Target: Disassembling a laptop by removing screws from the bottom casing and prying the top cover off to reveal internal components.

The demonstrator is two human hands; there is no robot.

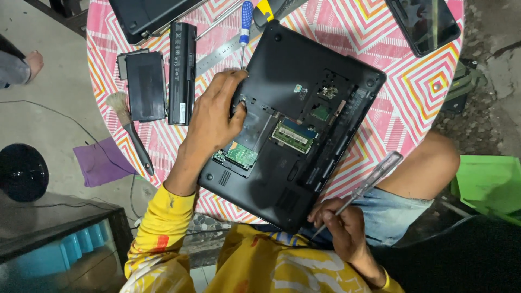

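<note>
A black laptop (304, 70) lies upside down on a round table with its bottom cover off, showing green memory boards and a small card. My left hand (214, 114) rests on the laptop's left side, fingers pressed at the edge of the open bay. My right hand (342, 228) is below the laptop's near corner, shut on a screwdriver (374, 176) with a clear handle that points up and to the right.
The table has a pink zigzag cloth (418, 92). On it lie a long black battery (182, 70), a black cover panel (144, 84), a brush (127, 127), a steel ruler (222, 54), a blue-handled screwdriver (246, 21), a phone (429, 24) and another laptop (146, 16). A green stool (488, 184) stands at right.
</note>
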